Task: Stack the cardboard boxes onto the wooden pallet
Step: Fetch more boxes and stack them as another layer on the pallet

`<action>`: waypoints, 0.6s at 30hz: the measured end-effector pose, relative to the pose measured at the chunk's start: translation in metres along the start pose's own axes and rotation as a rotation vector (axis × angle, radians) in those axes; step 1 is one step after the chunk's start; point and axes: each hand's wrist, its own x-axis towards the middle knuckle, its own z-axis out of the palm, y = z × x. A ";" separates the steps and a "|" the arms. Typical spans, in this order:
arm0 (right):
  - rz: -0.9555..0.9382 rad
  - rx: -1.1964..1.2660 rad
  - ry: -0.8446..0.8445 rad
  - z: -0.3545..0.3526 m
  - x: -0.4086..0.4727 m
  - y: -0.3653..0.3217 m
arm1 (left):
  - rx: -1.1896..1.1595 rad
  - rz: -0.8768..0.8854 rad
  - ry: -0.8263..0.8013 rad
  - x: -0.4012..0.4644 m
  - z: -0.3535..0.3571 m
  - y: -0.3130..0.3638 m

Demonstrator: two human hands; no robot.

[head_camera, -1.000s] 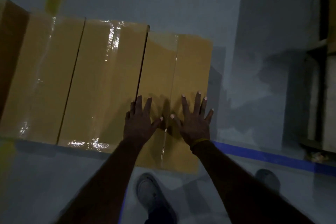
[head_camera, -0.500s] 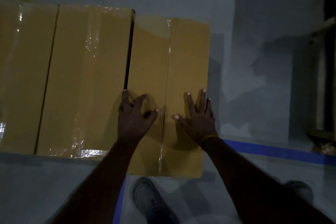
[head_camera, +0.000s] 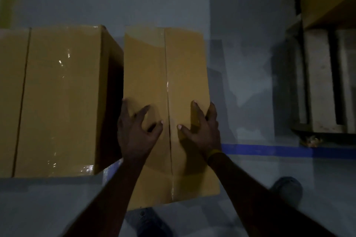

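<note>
Cardboard box (head_camera: 165, 75) tan, tape-seamed; both hands' fingers (head_camera: 196, 109) curl over its edges

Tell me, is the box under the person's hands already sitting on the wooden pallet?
No, the box that both hands grip stands on the grey floor beside another box, while the wooden pallet lies off to the right.

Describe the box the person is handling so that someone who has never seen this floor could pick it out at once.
Start at the blue floor line and follow it left to the row of cardboard boxes. It is the rightmost box, with a tape seam down the middle of its top. Unlike its neighbour, it carries the left hand and the right hand.
</note>
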 end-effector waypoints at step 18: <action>0.058 -0.164 0.272 -0.388 -0.054 0.204 | -0.116 0.184 -0.103 -0.101 0.103 0.398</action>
